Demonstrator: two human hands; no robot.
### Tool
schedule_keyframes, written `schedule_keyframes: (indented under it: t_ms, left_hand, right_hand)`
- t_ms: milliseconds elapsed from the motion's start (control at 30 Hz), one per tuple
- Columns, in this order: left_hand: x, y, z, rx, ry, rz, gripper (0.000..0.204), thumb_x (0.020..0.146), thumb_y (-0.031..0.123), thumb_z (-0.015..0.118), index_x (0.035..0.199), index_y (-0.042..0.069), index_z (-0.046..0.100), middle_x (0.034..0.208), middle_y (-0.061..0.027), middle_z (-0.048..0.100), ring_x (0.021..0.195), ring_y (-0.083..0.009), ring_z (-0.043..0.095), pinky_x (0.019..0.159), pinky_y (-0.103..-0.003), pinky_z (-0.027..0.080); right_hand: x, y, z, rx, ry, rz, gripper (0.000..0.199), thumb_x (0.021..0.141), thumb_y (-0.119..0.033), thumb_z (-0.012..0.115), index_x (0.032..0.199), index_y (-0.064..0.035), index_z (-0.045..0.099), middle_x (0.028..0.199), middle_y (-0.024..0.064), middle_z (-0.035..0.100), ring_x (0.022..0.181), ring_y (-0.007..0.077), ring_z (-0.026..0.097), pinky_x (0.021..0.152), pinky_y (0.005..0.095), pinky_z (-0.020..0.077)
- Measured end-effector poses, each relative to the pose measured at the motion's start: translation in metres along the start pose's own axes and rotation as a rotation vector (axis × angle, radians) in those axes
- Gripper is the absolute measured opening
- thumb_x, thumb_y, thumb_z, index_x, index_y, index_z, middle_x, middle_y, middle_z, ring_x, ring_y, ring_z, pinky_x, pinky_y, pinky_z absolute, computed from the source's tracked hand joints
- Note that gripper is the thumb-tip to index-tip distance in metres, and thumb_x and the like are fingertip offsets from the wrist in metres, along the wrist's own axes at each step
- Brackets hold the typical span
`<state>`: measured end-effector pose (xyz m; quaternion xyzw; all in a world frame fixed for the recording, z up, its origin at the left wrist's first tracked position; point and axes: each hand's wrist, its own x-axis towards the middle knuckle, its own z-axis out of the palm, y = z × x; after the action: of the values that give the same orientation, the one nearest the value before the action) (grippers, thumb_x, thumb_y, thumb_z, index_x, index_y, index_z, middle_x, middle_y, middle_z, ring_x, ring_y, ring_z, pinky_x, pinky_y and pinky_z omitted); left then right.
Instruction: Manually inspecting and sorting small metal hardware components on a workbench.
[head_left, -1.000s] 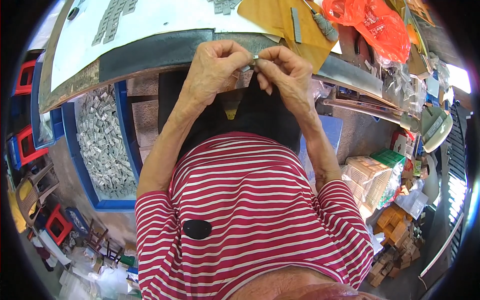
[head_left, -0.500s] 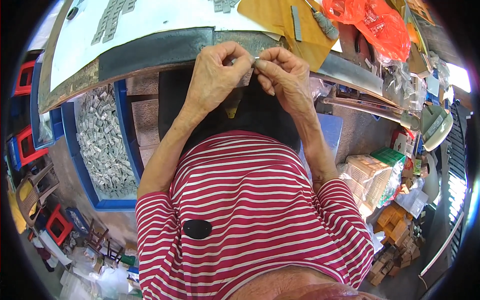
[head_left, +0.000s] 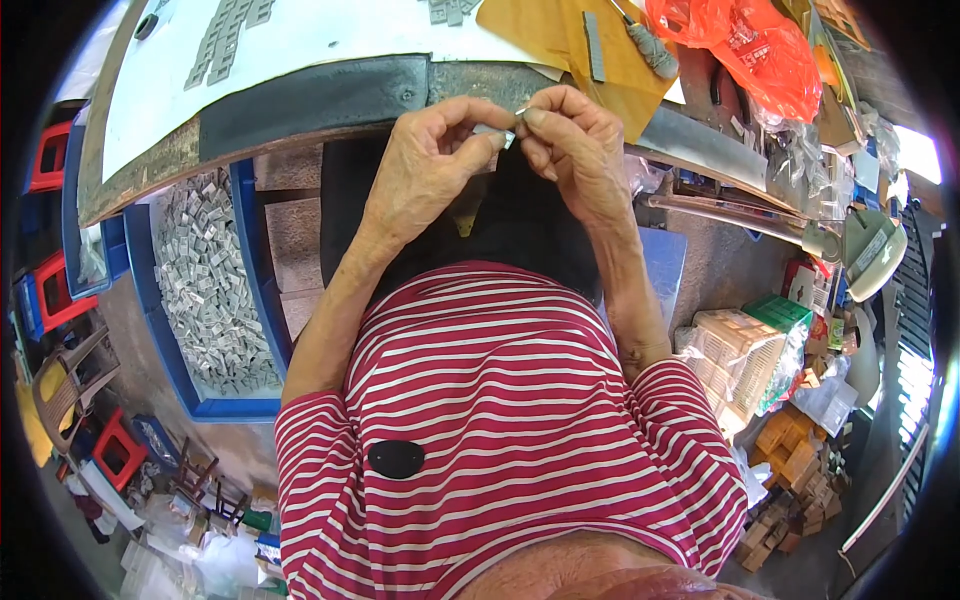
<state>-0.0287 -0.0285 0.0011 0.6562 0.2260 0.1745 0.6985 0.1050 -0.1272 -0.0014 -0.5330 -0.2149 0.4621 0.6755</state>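
Head view: left hand pinches a metal piece; right hand, a shiny sliver. Fingertip grips probably suit their smallness.

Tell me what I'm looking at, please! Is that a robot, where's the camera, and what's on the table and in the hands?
There's no robot here, just a person with two bare hands. The camera sits on the person's head and looks down, so you see their striped shirt too. Its wide fisheye lens makes straight edges look bent.

The left hand pinches a small shiny piece. The right hand pinches something thin and pale, too tiny to make out well.

On the table lie a white sheet with grey pieces, a brown sheet and a red plastic bag. Lower down, on the left, a blue tray holds lots of small grey pieces.
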Motion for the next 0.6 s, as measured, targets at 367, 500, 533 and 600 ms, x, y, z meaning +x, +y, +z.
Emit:
schedule_keyframes:
  t_ms: [367,500,533,600]
  left_hand:
    - [-0.004,-0.004,-0.004,-0.016,0.079,0.066,0.020,0.077,0.004,0.060,0.097,0.000,0.059,0.073,0.0038,0.052,0.063,-0.0015,0.046,0.055,-0.015,0.040]
    - [-0.003,-0.010,-0.006,-0.046,0.086,0.068,0.021,0.077,0.006,0.062,0.098,0.001,0.059,0.074,0.0032,0.054,0.064,-0.0014,0.049,0.055,-0.015,0.041]
    - [-0.003,-0.011,-0.006,-0.072,0.087,0.066,0.022,0.077,0.007,0.063,0.098,0.001,0.059,0.074,0.0029,0.055,0.064,-0.0015,0.050,0.056,-0.015,0.042]
    - [-0.003,-0.013,-0.006,-0.107,0.085,0.062,0.022,0.078,0.007,0.063,0.098,0.001,0.058,0.074,0.0022,0.056,0.064,-0.0018,0.051,0.056,-0.015,0.043]
  right_hand:
    - [0.005,-0.008,0.000,-0.100,-0.028,-0.026,0.008,0.080,-0.004,0.054,0.080,0.0042,0.055,0.061,0.0069,0.057,0.048,0.0072,0.051,0.042,0.0162,0.0379]
    - [0.007,-0.008,-0.001,-0.101,-0.019,-0.058,0.006,0.080,-0.002,0.055,0.080,0.0036,0.055,0.064,0.0073,0.058,0.049,0.0071,0.051,0.040,0.0161,0.0374]
    - [0.007,-0.008,0.000,-0.108,-0.016,-0.070,0.005,0.080,-0.002,0.055,0.081,0.0031,0.055,0.065,0.0074,0.058,0.049,0.0070,0.051,0.040,0.0160,0.0372]
    - [0.005,-0.009,0.002,-0.119,-0.025,-0.067,0.005,0.080,-0.002,0.056,0.081,0.0027,0.055,0.066,0.0072,0.058,0.049,0.0070,0.051,0.040,0.0159,0.0371]
